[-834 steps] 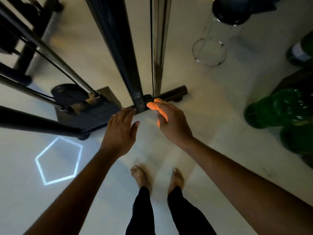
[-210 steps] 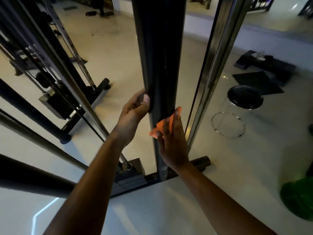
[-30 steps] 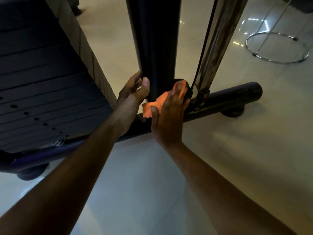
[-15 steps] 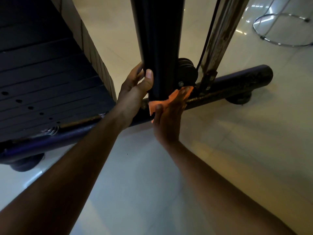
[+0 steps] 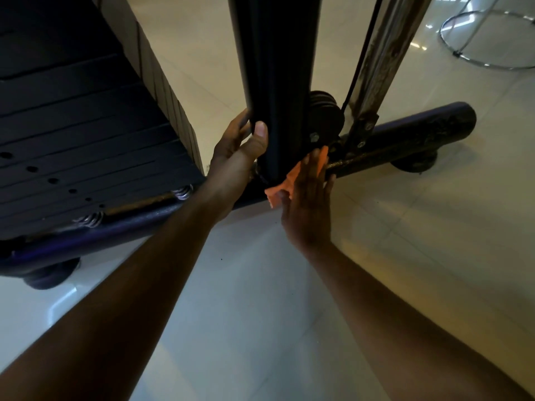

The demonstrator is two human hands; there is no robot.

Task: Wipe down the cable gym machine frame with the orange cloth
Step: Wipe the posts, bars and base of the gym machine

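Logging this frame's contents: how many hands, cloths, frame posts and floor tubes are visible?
Bare hands: 2, left, right
Orange cloth: 1
Upright posts: 2, black post, rusty chrome post
Black base tube: 1
Total: 6

Upright post [image 5: 272, 68]: we see dark metal with a dull, smooth coat.
Base tube [image 5: 405, 134]: dark painted metal, chipped and rough, with rusty patches.
Guide rod [image 5: 385, 44]: shiny metal, spotted with rust.
Orange cloth [image 5: 285, 183]: soft matt fabric.
Floor [image 5: 260, 314]: pale glossy tiles.
Weight plates [image 5: 72, 125]: matt black.
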